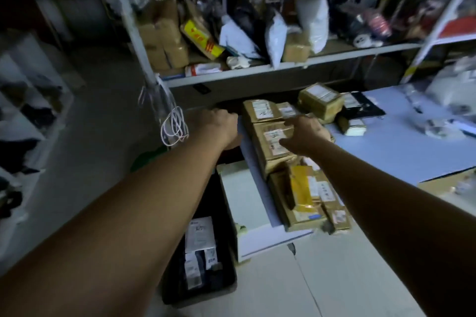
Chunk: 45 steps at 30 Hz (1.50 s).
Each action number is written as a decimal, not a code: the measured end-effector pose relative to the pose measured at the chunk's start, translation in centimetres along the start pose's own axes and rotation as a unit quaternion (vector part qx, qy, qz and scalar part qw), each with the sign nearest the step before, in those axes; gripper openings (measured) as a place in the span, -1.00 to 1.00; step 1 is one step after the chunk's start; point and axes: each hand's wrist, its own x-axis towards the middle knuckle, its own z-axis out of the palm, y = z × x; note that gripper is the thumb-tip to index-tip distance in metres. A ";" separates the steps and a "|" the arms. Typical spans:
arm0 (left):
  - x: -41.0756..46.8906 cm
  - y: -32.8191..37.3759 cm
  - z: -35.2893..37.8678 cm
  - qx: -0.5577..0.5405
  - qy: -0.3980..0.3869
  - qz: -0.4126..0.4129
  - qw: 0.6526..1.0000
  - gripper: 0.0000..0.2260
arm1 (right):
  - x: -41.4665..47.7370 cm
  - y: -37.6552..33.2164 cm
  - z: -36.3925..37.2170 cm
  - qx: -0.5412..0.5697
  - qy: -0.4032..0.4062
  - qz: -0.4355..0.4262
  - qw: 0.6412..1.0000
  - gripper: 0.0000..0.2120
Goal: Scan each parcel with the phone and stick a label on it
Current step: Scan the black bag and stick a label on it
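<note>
Several brown cardboard parcels with white labels lie in a row along the left edge of the blue table [386,141]. My right hand [306,134] rests on the labelled parcel [270,141] in the middle of the row, fingers spread over its top. My left hand [219,123] reaches past the table's left edge, fingers curled downward beside the farthest parcel [260,110]; what it touches is hidden in shadow. A parcel with yellow tape [301,190] lies nearest me. No phone is visible.
A metal shelf [283,64] behind the table holds boxes and plastic mail bags. A black bin [198,252] with labelled packets stands on the floor below my left arm. White cords [175,123] hang from a shelf post. A black flat item [363,105] lies on the table.
</note>
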 end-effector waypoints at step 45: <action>48.0 50.3 8.3 -0.269 -0.161 -0.199 0.928 -0.63 | 48.2 55.3 -2.6 0.035 -0.227 -0.079 0.970 -0.50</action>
